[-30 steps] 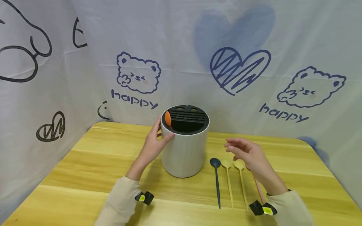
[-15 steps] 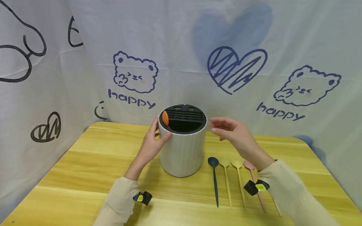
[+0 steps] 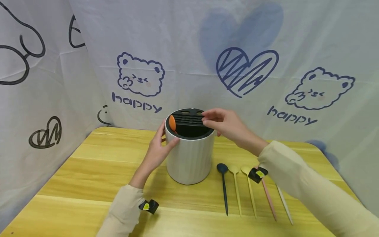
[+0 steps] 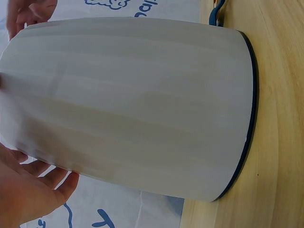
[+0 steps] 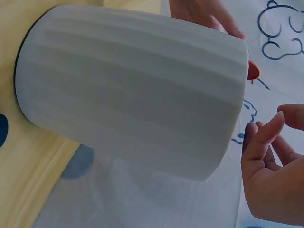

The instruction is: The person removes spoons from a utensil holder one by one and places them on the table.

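Observation:
A white ribbed utensil holder (image 3: 189, 161) with a black slotted top (image 3: 192, 119) stands on the table. My left hand (image 3: 158, 151) grips its left side near the rim, thumb at the front, fingers partly hidden behind. An orange spoon (image 3: 172, 123) stands in the holder at the left of the opening, bowl up. Over the right part of the top is my right hand (image 3: 225, 125), fingers bent and holding nothing. In the right wrist view, that hand (image 5: 273, 171) is just beyond the rim, thumb and fingers apart. Whether any finger touches the top, I cannot tell.
Right of the holder lie a dark blue spoon (image 3: 224, 187), two yellow spoons (image 3: 237, 186), a pink spoon (image 3: 268, 197) and a white-handled utensil (image 3: 285, 204), partly under my right sleeve. A printed white cloth (image 3: 189, 49) hangs behind the wooden table (image 3: 88, 171).
My right hand has moved left and up, from above the spoons to over the holder's top. My left hand keeps its hold on the holder.

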Motion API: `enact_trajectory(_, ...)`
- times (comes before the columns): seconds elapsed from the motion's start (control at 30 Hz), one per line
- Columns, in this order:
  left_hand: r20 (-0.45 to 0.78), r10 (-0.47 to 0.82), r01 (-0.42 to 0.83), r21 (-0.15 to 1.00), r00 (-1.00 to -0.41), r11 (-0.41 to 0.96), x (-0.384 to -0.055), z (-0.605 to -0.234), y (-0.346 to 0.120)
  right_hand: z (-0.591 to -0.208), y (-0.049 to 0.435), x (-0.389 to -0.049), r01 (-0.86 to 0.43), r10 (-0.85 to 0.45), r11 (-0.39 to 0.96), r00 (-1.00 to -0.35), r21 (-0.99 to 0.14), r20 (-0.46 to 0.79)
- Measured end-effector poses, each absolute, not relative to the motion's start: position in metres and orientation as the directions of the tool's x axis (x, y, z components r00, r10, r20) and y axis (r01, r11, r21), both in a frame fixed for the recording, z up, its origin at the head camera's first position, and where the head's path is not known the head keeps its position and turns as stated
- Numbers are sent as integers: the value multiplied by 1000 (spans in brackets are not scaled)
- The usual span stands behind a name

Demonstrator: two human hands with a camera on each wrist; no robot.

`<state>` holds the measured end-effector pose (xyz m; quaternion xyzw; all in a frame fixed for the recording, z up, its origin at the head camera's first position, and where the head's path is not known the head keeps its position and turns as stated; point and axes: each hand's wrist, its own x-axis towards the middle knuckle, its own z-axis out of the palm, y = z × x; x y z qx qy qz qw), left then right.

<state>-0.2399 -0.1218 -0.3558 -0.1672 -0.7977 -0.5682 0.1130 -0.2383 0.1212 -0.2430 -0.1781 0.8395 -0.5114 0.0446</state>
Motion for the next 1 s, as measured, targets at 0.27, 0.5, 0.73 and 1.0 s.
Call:
enact_trajectory(0.27,377,150,405,868,-914,287,-240,-356,-122,-232,95,-243,-287,-388,444,-915,-849,107)
enact_trajectory(0.5,385,156,415,864,-910,287,-240,-355,-122,-230,74,-245,-295,-408,475,-908,-829,90)
enact_trajectory(0.73,366,156,397,870,-917,292,-239,-354,-123,-232,65,-250,-213,-377,465,-926,-859,25)
enact_trajectory(1.0,373,155,402,870,-915,285,-240,-353,-122,-234,53,-253,-165,-357,494,-934,-853,-27)
